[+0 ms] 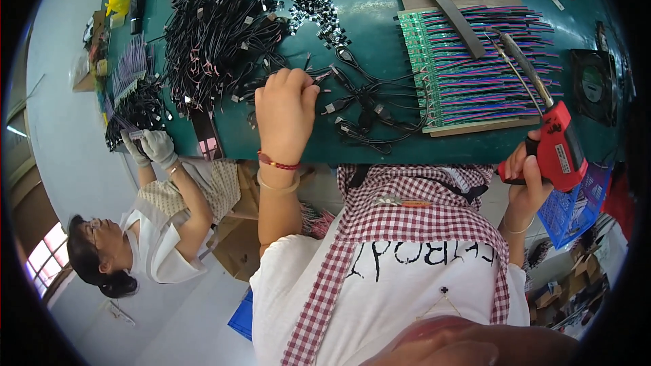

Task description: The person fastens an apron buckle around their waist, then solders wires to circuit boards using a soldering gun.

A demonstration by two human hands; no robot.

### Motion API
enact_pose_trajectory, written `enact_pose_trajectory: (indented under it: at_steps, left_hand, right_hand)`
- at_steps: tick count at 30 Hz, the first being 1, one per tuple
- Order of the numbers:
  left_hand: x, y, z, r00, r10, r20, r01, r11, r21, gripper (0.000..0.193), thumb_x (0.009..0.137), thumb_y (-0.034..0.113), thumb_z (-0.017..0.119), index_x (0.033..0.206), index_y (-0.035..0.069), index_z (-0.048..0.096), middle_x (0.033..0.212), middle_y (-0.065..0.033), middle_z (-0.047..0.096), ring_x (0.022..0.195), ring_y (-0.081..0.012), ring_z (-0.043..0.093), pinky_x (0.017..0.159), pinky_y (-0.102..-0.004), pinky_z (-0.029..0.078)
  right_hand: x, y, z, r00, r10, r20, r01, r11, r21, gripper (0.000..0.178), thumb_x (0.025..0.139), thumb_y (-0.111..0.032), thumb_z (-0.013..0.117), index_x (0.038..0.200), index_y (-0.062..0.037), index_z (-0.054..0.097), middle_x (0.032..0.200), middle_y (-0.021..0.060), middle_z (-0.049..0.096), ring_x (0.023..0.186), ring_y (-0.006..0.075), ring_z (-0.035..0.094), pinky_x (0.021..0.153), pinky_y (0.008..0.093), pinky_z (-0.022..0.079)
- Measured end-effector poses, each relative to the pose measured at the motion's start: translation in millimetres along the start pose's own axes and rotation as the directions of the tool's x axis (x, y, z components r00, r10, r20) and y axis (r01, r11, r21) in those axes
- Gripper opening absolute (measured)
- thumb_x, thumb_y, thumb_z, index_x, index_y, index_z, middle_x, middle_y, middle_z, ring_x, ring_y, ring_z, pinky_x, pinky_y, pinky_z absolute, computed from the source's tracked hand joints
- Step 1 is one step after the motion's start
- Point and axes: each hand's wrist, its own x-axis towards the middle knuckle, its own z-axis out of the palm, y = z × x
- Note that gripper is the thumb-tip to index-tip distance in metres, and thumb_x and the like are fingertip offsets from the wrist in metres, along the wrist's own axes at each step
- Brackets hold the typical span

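Note:
My left hand (286, 105) is closed in a pinch at the right edge of a heap of black cables (224, 41). A thin black cable end (321, 79) shows at its thumb and forefinger; the other fingers are curled. My right hand (529, 175) grips the handle of a red soldering gun (564, 152), its metal tip raised to the upper left over the wires. Below the tip lies a green circuit board panel (415, 61) with rows of black, pink and blue wires (488, 85). Several black USB cables (369, 112) run from the panel's left edge toward my left hand.
Small metal connectors (315, 13) lie scattered beyond my left hand. A grey metal strip (447, 10) crosses the panel. A black fan (593, 85) stands at the far right, a blue basket (576, 207) below it. At left, a co-worker's gloved hands (157, 148) work over more cables.

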Motion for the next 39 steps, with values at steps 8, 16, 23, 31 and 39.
enact_pose_trajectory:
  at_steps: [8, 16, 23, 31, 39]
  left_hand:
    - [11.3, 15.4, -29.7, 0.987, -0.156, 0.038, 0.109, 0.479, -0.871, 0.011, 0.090, 0.006, 0.063, 0.092, -0.004, 0.061, 0.075, -0.0024, 0.064, 0.068, -0.0052, 0.060, 0.060, -0.0191, 0.047]
    - [33.1, 104.4, -12.1, 0.996, 0.068, -0.062, -0.088, 0.496, -0.864, 0.008, 0.082, 0.003, 0.066, 0.081, -0.001, 0.059, 0.063, 0.0009, 0.056, 0.056, -0.0014, 0.045, 0.049, -0.0187, 0.036]
    - [27.1, 129.7, -5.5, 0.980, 0.177, -0.096, -0.180, 0.554, -0.813, 0.008, 0.081, -0.002, 0.065, 0.082, -0.002, 0.057, 0.066, -0.0015, 0.055, 0.057, -0.0037, 0.048, 0.051, -0.0196, 0.039]
    - [26.1, 125.4, -9.8, 0.956, 0.245, 0.162, 0.067, 0.353, -0.933, 0.010, 0.085, 0.005, 0.064, 0.087, 0.001, 0.055, 0.068, 0.0015, 0.053, 0.054, -0.0024, 0.046, 0.046, -0.0192, 0.035]
    - [29.6, 115.4, -8.6, 0.746, 0.508, 0.431, 0.635, -0.348, -0.689, 0.007, 0.093, 0.009, 0.054, 0.093, 0.003, 0.051, 0.068, 0.0025, 0.049, 0.052, -0.0016, 0.038, 0.042, -0.0190, 0.028]
  right_hand:
    - [12.3, -10.9, 14.9, 0.996, -0.007, 0.090, -0.005, 0.991, 0.132, 0.036, 0.091, -0.011, 0.052, 0.122, 0.0043, 0.043, 0.066, 0.0047, 0.044, 0.054, 0.0100, 0.040, 0.048, 0.0226, 0.036]
    - [42.1, -22.2, 75.2, 0.984, -0.004, 0.178, 0.017, 0.998, -0.068, 0.044, 0.082, 0.003, 0.063, 0.123, 0.0022, 0.048, 0.091, 0.0097, 0.061, 0.083, 0.0169, 0.062, 0.072, 0.0286, 0.051]
    - [49.5, -16.5, 95.0, 0.988, -0.036, 0.152, 0.047, 0.997, -0.068, 0.022, 0.080, -0.001, 0.069, 0.102, -0.0018, 0.064, 0.090, 0.0013, 0.066, 0.080, 0.0091, 0.062, 0.071, 0.0228, 0.049]
    - [55.8, -18.4, 81.0, 0.976, 0.058, 0.209, -0.067, 0.997, 0.033, 0.045, 0.079, 0.000, 0.067, 0.120, 0.0018, 0.049, 0.086, 0.0091, 0.063, 0.077, 0.0131, 0.061, 0.069, 0.0246, 0.049]
    - [67.8, -6.5, 81.3, 0.960, 0.111, 0.257, -0.208, 0.897, 0.389, 0.042, 0.080, -0.003, 0.070, 0.116, 0.0030, 0.052, 0.085, 0.0069, 0.064, 0.079, 0.0139, 0.062, 0.073, 0.0275, 0.050]
